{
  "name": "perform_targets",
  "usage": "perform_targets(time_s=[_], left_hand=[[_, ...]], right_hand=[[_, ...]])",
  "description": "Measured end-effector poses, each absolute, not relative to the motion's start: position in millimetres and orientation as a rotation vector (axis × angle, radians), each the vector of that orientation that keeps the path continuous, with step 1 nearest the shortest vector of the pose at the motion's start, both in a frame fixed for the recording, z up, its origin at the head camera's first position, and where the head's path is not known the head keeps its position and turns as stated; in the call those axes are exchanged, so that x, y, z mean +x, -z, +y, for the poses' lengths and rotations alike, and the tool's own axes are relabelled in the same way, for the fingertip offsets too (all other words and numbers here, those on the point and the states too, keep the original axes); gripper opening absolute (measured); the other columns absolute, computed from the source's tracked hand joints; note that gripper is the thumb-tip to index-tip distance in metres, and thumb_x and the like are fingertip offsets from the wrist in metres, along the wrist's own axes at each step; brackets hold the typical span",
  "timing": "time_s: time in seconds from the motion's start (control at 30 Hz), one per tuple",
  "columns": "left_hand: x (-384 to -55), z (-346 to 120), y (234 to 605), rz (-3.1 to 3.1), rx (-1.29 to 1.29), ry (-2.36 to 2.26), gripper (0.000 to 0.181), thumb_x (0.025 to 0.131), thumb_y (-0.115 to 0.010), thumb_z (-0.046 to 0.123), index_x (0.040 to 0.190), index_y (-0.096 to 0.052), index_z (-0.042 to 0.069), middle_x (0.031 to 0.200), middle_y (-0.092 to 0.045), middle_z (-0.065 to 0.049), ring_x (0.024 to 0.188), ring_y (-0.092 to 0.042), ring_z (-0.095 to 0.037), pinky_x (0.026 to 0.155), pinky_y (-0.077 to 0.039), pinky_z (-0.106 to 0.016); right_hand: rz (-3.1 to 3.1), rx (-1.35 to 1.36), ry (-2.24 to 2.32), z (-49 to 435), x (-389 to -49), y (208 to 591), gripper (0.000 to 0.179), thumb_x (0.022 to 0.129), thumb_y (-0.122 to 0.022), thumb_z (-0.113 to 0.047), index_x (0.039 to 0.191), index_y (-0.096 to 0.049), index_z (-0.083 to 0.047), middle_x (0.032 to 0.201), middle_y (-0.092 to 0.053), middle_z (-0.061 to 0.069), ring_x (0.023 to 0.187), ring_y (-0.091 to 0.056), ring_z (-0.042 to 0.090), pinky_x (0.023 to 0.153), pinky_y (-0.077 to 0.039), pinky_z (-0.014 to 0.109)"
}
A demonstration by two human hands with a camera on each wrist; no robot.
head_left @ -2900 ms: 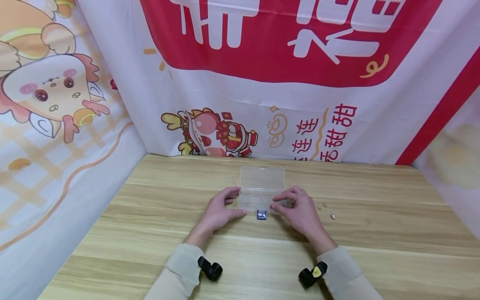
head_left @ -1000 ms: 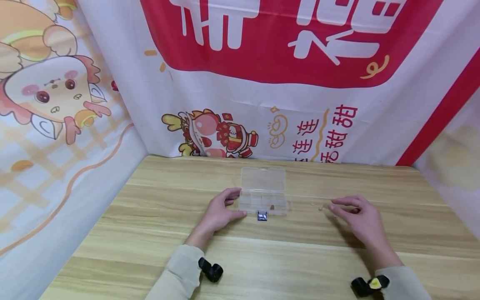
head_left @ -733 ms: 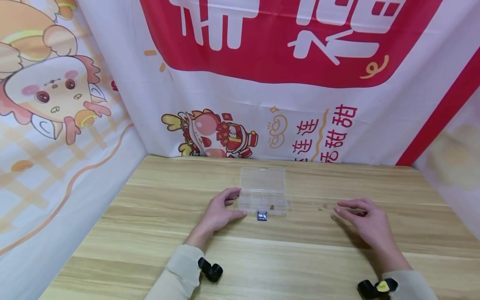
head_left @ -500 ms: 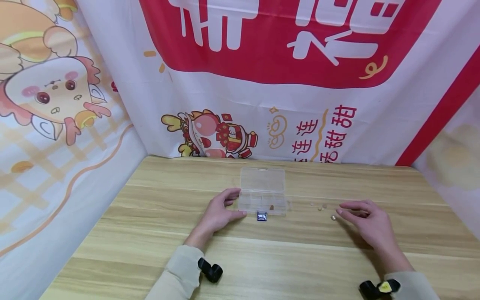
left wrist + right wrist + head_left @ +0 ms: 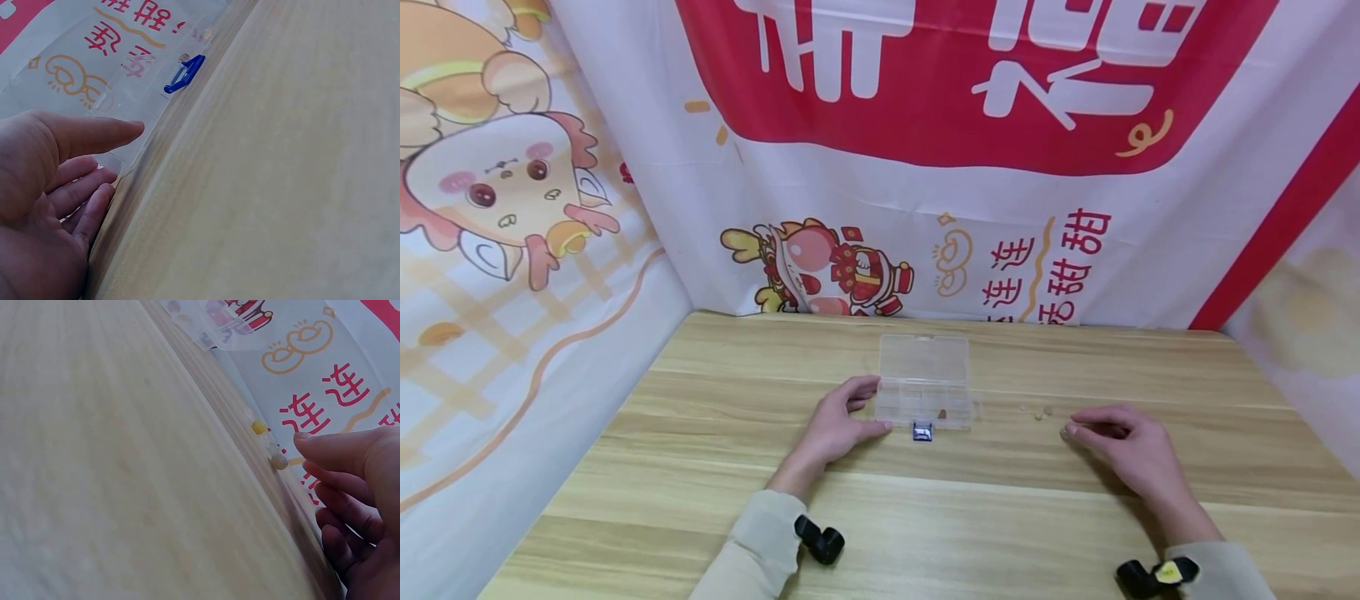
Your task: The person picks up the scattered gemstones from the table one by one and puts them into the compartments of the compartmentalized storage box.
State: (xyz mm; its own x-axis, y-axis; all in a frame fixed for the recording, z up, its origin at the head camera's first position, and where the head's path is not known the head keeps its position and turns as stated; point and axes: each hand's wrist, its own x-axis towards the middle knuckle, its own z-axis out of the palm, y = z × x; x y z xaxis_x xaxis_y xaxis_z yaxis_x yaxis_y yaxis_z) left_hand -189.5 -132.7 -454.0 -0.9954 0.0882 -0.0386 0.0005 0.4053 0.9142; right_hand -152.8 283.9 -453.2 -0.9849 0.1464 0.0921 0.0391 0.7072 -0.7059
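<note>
A clear plastic compartment box [image 5: 922, 398] stands with its lid raised, a blue clasp [image 5: 922, 431] at its front. One small brown piece [image 5: 942, 414] lies inside, toward the right. My left hand [image 5: 835, 425] grips the box's left end, thumb along the front edge and index finger at the back corner. To the right, my right hand [image 5: 1131, 446] is low over the table, thumb and index fingertips right at a small pebble-like piece [image 5: 1064, 432]. In the right wrist view the thumb and index finger stand slightly apart, just beside a greyish piece [image 5: 279, 461].
Several more tiny pieces lie between box and right hand, among them a pale one [image 5: 1048, 411] and a yellow one [image 5: 258, 427]. The wooden table [image 5: 925, 525] ends at a printed cloth backdrop [image 5: 827, 175].
My right hand has left the box and moved right to the loose pieces; over the last half second it shifts slightly left, closer to the nearest one. The left hand stays at the box.
</note>
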Motion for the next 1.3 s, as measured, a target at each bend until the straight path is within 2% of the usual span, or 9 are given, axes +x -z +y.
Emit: perform_targets(time_s=[0.3,0.73,0.93,1.17,1.3], left_hand=[[-190.7,-132.4,455.3,2.566,0.077,-1.665,0.073,0.083,-0.093,0.014,0.15,-0.062,0.019,0.149,-0.066,-0.008,0.14,-0.059,-0.033,0.125,-0.045,-0.052],[-190.9,-131.2,454.0,2.559,0.062,-1.668,0.073,0.083,-0.092,0.012,0.15,-0.062,0.019,0.149,-0.066,-0.008,0.14,-0.059,-0.033,0.125,-0.044,-0.051],[-190.8,-131.9,455.0,2.55,0.084,-1.687,0.073,0.083,-0.093,0.011,0.149,-0.063,0.016,0.149,-0.066,-0.011,0.139,-0.059,-0.034,0.125,-0.044,-0.053],[-190.8,-131.5,454.5,2.539,0.078,-1.692,0.073,0.083,-0.093,0.011,0.149,-0.063,0.016,0.148,-0.066,-0.01,0.139,-0.059,-0.034,0.125,-0.044,-0.052],[-190.9,-131.4,454.8,2.537,0.051,-1.691,0.072,0.083,-0.093,0.012,0.149,-0.063,0.019,0.148,-0.066,-0.008,0.139,-0.059,-0.032,0.125,-0.044,-0.051]], right_hand=[[-2.798,-0.082,-1.077,284.3,-152.9,457.0,0.038,0.088,-0.089,-0.047,0.113,-0.085,-0.018,0.118,-0.073,0.007,0.098,-0.059,0.002,0.077,-0.045,0.014],[-2.8,-0.029,-1.001,283.0,-153.7,460.3,0.029,0.089,-0.089,-0.042,0.109,-0.086,-0.02,0.115,-0.073,0.005,0.096,-0.058,0.006,0.075,-0.044,0.016],[-2.805,-0.013,-1.01,282.6,-153.9,459.5,0.026,0.091,-0.088,-0.04,0.107,-0.087,-0.019,0.114,-0.073,0.006,0.1,-0.061,0.015,0.075,-0.045,0.018],[-2.809,-0.026,-0.999,282.4,-153.7,457.7,0.021,0.092,-0.087,-0.04,0.104,-0.087,-0.022,0.112,-0.072,0.003,0.096,-0.06,0.009,0.075,-0.046,0.017],[-2.813,-0.028,-1.007,282.0,-154.1,457.9,0.021,0.093,-0.086,-0.039,0.105,-0.087,-0.022,0.113,-0.072,0.003,0.098,-0.06,0.012,0.075,-0.046,0.018]])
